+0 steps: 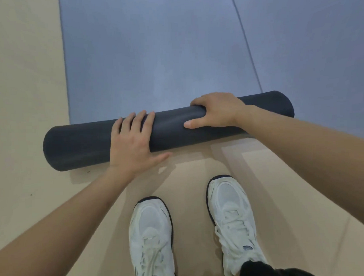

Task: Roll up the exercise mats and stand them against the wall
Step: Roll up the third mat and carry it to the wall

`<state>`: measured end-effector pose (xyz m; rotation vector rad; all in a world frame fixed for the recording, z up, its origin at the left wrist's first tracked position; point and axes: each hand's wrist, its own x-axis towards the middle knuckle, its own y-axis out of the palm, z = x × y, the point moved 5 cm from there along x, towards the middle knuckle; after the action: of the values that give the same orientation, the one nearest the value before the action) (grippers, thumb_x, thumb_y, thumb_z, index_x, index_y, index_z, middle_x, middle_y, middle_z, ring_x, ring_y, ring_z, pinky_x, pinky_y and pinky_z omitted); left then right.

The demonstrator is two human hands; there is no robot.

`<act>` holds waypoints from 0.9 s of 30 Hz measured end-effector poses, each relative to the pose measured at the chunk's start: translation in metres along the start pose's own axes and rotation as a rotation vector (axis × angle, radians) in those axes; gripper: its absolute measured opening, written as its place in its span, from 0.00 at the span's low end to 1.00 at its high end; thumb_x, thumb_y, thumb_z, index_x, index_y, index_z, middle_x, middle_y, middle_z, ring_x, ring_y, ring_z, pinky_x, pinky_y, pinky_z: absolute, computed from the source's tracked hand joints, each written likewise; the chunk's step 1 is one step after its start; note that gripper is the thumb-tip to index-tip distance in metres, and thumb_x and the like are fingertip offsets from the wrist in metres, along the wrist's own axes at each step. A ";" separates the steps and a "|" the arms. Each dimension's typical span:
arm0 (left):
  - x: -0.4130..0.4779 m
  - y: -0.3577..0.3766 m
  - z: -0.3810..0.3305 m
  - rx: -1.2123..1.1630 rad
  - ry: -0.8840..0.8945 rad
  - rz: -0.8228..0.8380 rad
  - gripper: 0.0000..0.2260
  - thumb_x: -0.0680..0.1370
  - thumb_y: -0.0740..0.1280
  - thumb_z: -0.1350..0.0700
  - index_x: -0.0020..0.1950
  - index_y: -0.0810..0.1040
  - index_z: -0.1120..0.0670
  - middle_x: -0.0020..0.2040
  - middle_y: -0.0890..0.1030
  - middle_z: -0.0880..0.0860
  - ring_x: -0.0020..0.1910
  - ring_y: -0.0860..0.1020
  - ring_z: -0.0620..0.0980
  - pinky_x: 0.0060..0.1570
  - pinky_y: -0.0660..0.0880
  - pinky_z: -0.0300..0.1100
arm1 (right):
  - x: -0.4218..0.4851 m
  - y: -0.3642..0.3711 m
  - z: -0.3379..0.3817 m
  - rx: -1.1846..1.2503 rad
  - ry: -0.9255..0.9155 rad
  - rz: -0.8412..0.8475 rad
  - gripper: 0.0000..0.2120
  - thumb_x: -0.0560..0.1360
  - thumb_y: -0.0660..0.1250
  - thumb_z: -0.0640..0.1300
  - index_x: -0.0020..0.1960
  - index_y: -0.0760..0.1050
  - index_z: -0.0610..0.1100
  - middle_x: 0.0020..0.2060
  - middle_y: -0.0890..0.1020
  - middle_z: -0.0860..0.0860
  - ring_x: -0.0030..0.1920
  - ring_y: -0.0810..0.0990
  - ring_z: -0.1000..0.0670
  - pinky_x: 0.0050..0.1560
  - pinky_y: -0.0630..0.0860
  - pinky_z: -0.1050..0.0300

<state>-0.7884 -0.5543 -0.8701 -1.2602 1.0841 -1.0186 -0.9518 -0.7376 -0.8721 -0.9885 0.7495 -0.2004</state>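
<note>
Head: left hand (134, 143) flat; right hand (215, 113) gripping matte cylindrical mat roll (78, 146)

One half-rolled mat (153, 56), one flat mat (318, 40), two hands (133, 141) (215, 113), two shoes (151, 231) (231, 214).

Exercise room or gym studio. Evidence: blue-grey mat (153, 56) laid flat on smooth beige floor (24, 81), second mat (318, 40) close alongside, person wearing white trainers (151, 231).
</note>
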 end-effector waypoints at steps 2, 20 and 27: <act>0.014 -0.001 0.007 -0.003 0.013 0.021 0.52 0.64 0.70 0.24 0.79 0.66 0.54 0.73 0.74 0.57 0.70 0.73 0.62 0.73 0.65 0.60 | 0.006 -0.007 0.000 -0.026 0.023 -0.019 0.37 0.70 0.56 0.81 0.66 0.76 0.57 0.54 0.83 0.56 0.55 0.79 0.49 0.59 0.72 0.48; 0.086 -0.039 0.033 -0.096 -0.041 0.279 0.40 0.58 0.62 0.16 0.58 0.76 0.42 0.42 0.82 0.46 0.42 0.80 0.53 0.45 0.76 0.48 | -0.012 -0.035 0.007 -0.421 0.020 -0.306 0.45 0.66 0.52 0.85 0.60 0.71 0.47 0.45 0.79 0.48 0.42 0.73 0.46 0.42 0.69 0.51; 0.029 -0.029 0.037 -0.232 -0.088 0.503 0.32 0.57 0.70 0.20 0.44 0.77 0.45 0.37 0.81 0.45 0.38 0.78 0.47 0.39 0.72 0.46 | -0.044 -0.011 0.034 -0.296 -0.035 -0.167 0.37 0.64 0.58 0.84 0.46 0.68 0.50 0.30 0.73 0.53 0.30 0.69 0.52 0.33 0.61 0.54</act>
<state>-0.7458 -0.5768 -0.8430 -1.1170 1.3880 -0.4627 -0.9600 -0.7000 -0.8311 -1.3342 0.6763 -0.2201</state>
